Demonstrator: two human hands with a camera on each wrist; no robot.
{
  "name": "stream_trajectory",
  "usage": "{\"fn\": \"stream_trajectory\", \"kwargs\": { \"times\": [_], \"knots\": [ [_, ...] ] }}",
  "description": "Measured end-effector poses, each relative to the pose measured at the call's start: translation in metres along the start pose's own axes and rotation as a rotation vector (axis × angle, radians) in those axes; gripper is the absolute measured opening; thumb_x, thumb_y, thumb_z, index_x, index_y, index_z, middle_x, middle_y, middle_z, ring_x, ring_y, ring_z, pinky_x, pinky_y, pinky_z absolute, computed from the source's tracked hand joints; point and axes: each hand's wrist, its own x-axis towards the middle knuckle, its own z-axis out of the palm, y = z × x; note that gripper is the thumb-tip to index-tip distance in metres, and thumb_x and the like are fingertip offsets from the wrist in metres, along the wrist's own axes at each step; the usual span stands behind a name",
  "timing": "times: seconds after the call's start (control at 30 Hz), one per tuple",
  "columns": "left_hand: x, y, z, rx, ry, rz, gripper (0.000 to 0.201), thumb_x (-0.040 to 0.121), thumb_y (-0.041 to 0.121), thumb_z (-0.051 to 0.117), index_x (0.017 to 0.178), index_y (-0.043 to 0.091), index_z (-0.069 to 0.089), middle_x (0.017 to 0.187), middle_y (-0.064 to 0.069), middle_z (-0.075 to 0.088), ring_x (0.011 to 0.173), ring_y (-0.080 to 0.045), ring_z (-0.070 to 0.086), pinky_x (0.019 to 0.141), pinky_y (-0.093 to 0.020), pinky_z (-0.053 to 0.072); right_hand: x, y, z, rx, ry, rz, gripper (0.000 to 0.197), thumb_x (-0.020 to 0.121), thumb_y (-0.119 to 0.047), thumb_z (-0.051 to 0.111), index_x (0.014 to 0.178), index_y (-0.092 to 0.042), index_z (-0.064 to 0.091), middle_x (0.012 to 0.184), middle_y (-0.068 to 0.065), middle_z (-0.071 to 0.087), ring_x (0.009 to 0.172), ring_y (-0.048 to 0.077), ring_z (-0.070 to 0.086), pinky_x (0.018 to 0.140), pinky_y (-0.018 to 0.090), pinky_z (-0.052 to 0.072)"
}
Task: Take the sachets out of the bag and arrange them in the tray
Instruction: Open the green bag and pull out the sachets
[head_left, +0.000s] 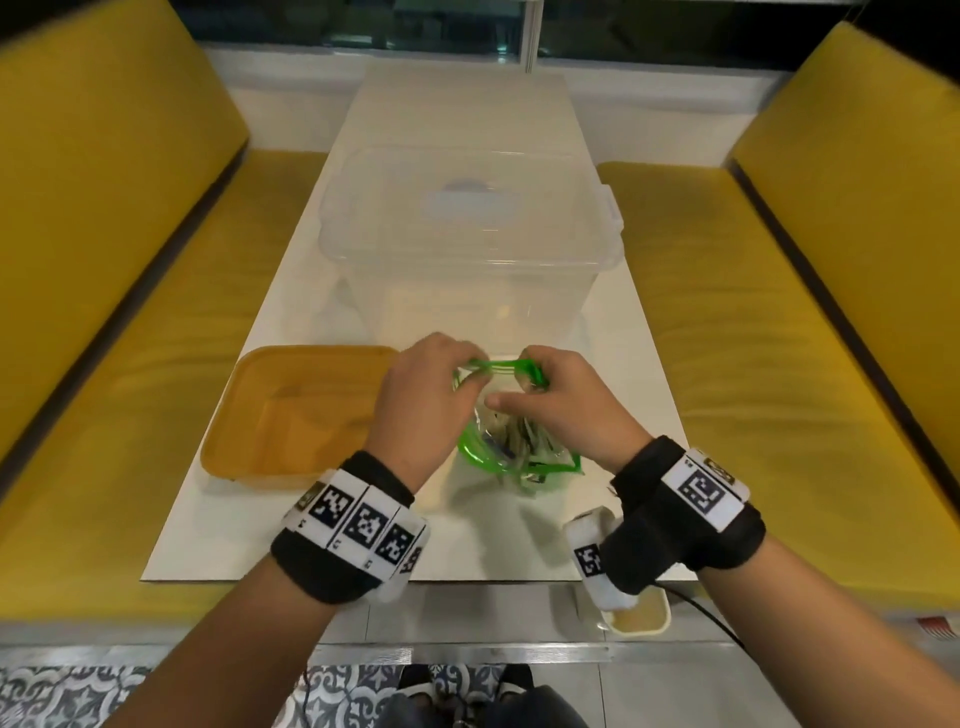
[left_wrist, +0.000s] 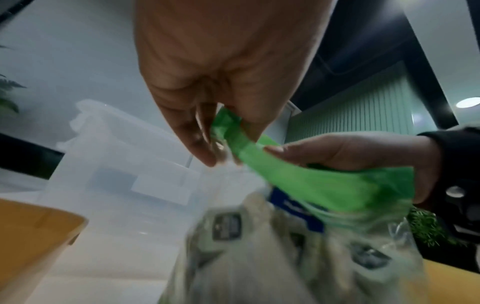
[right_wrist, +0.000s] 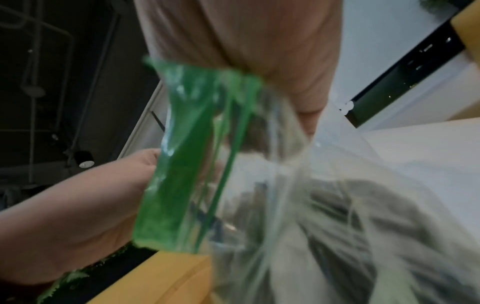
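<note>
Head view only — tray (head_left: 291, 415) beside bag (head_left: 511, 447)

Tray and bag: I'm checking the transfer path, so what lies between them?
In the head view, only the left hand lies between the tray and the bag; beneath it, bare table.

Clear lidded storage box (head_left: 467, 228) sitting mid white table (head_left: 291, 312); yellow bench cushions (head_left: 789, 291) flanking both sides; patterned tile floor (head_left: 67, 696) showing below.
</note>
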Motion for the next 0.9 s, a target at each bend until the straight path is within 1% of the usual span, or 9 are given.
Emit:
{"fn": "stream_trajectory", "kwargs": {
  "times": [0.1, 0.23, 0.4, 0.5, 0.63, 0.7, 0.8, 0.87, 0.9],
  "knots": [
    [0.001, -0.010, 0.000, -0.109, -0.069, -0.121, 0.011, 0.084, 0.023, 0.071, 0.080, 0.014, 0.075, 0.066, 0.008, 0.066, 0.066, -0.010, 0.061, 0.062, -0.018, 0.042, -0.002, 0.005, -0.007, -0.328, 0.023, -0.024, 0.033, 0.074, -0.021, 0.078, 0.079, -0.019, 0.046, 0.070, -0.004, 0.049, 0.064, 0.014, 0.044, 0.054, 0.022, 0.031],
    [-0.005, -0.025, -0.011, -0.690, -0.172, -0.561, 0.008, 0.089, 0.010, 0.065, 0.088, 0.003, 0.069, 0.082, -0.009, 0.069, 0.076, -0.019, 0.068, 0.066, -0.025, 0.058, -0.010, 0.025, -0.024, -0.420, 0.256, 0.126, 0.035, 0.072, -0.026, 0.083, 0.083, -0.010, 0.054, 0.078, 0.004, 0.058, 0.070, 0.022, 0.054, 0.058, 0.033, 0.043],
    [-0.015, -0.015, -0.015, -1.258, -0.318, -0.871, 0.018, 0.090, 0.011, 0.054, 0.082, -0.001, 0.065, 0.080, -0.010, 0.069, 0.067, -0.015, 0.070, 0.057, -0.023, 0.059, -0.014, 0.036, -0.020, 0.370, 0.235, 0.401, 0.018, 0.082, -0.005, 0.073, 0.078, 0.007, 0.060, 0.081, 0.023, 0.064, 0.069, 0.023, 0.065, 0.057, 0.027, 0.057],
    [-0.017, -0.017, -0.017, -1.511, -0.330, -1.029, 0.020, 0.079, 0.015, 0.058, 0.076, -0.001, 0.070, 0.081, -0.012, 0.071, 0.069, -0.020, 0.072, 0.058, -0.026, 0.059, -0.013, 0.038, -0.021, 0.740, 0.158, 0.543, 0.003, 0.087, -0.001, 0.065, 0.090, 0.000, 0.066, 0.082, 0.013, 0.068, 0.070, 0.017, 0.068, 0.062, 0.022, 0.058],
    [-0.019, -0.019, -0.007, -1.705, -0.363, -1.119, 0.022, 0.082, 0.014, 0.055, 0.072, 0.002, 0.070, 0.095, -0.016, 0.064, 0.092, -0.025, 0.061, 0.063, -0.031, 0.061, -0.009, 0.043, -0.023, 1.226, 0.212, 0.679, 0.015, 0.094, 0.002, 0.048, 0.095, 0.002, 0.064, 0.075, 0.014, 0.072, 0.062, 0.016, 0.071, 0.054, 0.024, 0.058],
    [-0.019, -0.019, -0.004, -1.798, -0.371, -1.164, 0.023, 0.084, 0.012, 0.053, 0.070, 0.001, 0.068, 0.091, -0.014, 0.063, 0.096, -0.025, 0.057, 0.066, -0.033, 0.060, -0.009, 0.042, -0.023, 1.381, 0.187, 0.713, 0.015, 0.082, 0.010, 0.059, 0.095, 0.007, 0.064, 0.077, 0.019, 0.071, 0.059, 0.019, 0.071, 0.054, 0.025, 0.059],
    [-0.017, -0.020, 0.000, -1.892, -0.263, -1.234, 0.013, 0.081, 0.008, 0.052, 0.087, 0.002, 0.062, 0.093, -0.010, 0.064, 0.110, -0.021, 0.054, 0.087, -0.036, 0.053, -0.013, 0.045, -0.018, 1.560, 0.079, 0.651, 0.069, 0.026, 0.023, 0.086, 0.091, 0.016, 0.066, 0.076, 0.026, 0.069, 0.053, 0.022, 0.069, 0.049, 0.028, 0.058],
    [-0.014, -0.020, 0.002, -2.008, -0.188, -1.262, 0.020, 0.081, 0.006, 0.052, 0.100, 0.003, 0.057, 0.104, -0.006, 0.060, 0.114, -0.015, 0.053, 0.099, -0.035, 0.045, -0.016, 0.049, -0.013, 1.636, 0.018, 0.620, 0.079, 0.022, 0.024, 0.086, 0.098, 0.018, 0.064, 0.083, 0.030, 0.068, 0.057, 0.024, 0.070, 0.050, 0.028, 0.058],
    [-0.013, -0.020, 0.003, -2.076, -0.167, -1.261, 0.017, 0.082, 0.005, 0.051, 0.098, 0.005, 0.054, 0.097, -0.004, 0.058, 0.101, -0.012, 0.057, 0.094, -0.032, 0.045, -0.017, 0.050, -0.011, 1.640, -0.009, 0.598, 0.077, 0.027, 0.023, 0.086, 0.100, 0.018, 0.063, 0.090, 0.033, 0.067, 0.062, 0.027, 0.071, 0.051, 0.029, 0.058]
  ]
}}
